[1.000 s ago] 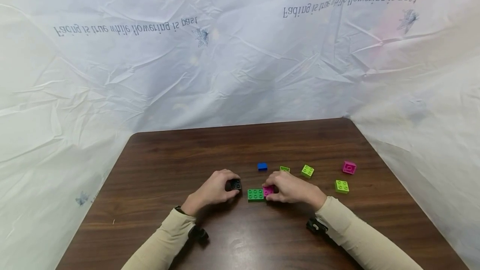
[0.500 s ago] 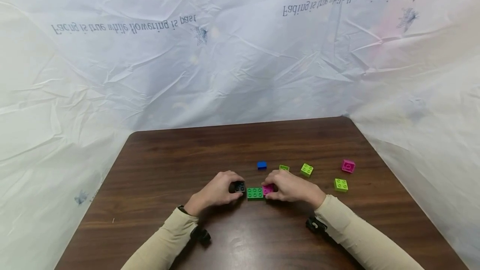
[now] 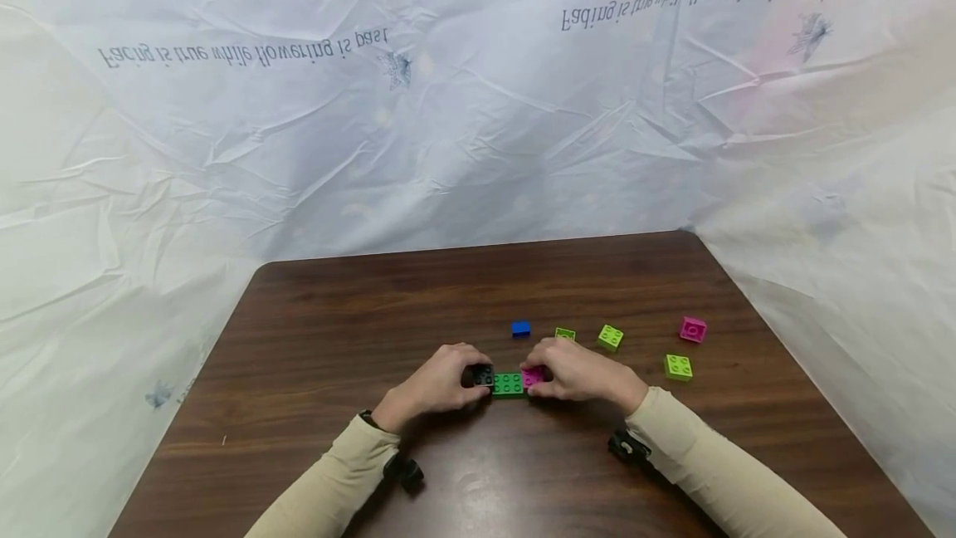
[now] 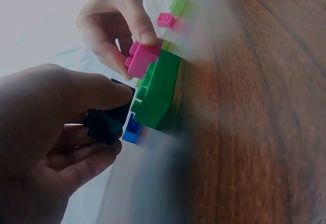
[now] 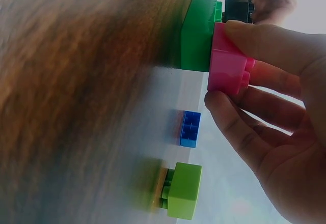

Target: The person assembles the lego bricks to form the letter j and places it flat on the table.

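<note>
A green toy building brick (image 3: 508, 385) with studs up sits on the table between the two hands. My left hand (image 3: 446, 379) pinches a black brick (image 4: 109, 119) between thumb and fingers, right at the green brick's left end and raised to stud height. On the other side, my right hand (image 3: 575, 370) pinches a pink brick (image 5: 229, 63) at the top of the green brick's right end. The right wrist view shows the pink brick's underside level with the green brick's top. Studs of the green one show between the black and pink bricks.
Behind the hands lies a blue brick (image 3: 520, 329). Lime bricks (image 3: 610, 337) (image 5: 184, 191) and another pink brick (image 3: 693, 330) are scattered on the back right of the brown wooden table (image 3: 358, 305). White printed sheeting (image 3: 448, 148) hangs beyond the table's edges.
My left hand has moved right with the black brick, from a gap beside the green brick up to its left end. The right hand stays on the pink brick.
</note>
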The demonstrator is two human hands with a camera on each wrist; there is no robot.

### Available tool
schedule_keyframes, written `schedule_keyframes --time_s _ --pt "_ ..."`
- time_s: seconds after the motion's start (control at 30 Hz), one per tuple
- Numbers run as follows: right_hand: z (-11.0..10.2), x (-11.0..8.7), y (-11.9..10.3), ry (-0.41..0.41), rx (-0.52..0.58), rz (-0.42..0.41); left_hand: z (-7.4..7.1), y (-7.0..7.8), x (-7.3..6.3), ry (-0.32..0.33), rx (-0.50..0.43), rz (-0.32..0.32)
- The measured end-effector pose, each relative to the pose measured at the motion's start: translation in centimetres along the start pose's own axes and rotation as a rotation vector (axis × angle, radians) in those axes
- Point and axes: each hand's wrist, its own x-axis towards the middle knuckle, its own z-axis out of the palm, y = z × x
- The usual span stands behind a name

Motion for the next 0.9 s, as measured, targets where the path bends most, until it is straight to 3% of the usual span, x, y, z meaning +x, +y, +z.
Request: schedule_keyframes --time_s 0.9 --pt "0.03 -0.08 0.03 0.010 -0.009 -0.006 0.82 0.36 0.48 -0.024 -0.009 0.015"
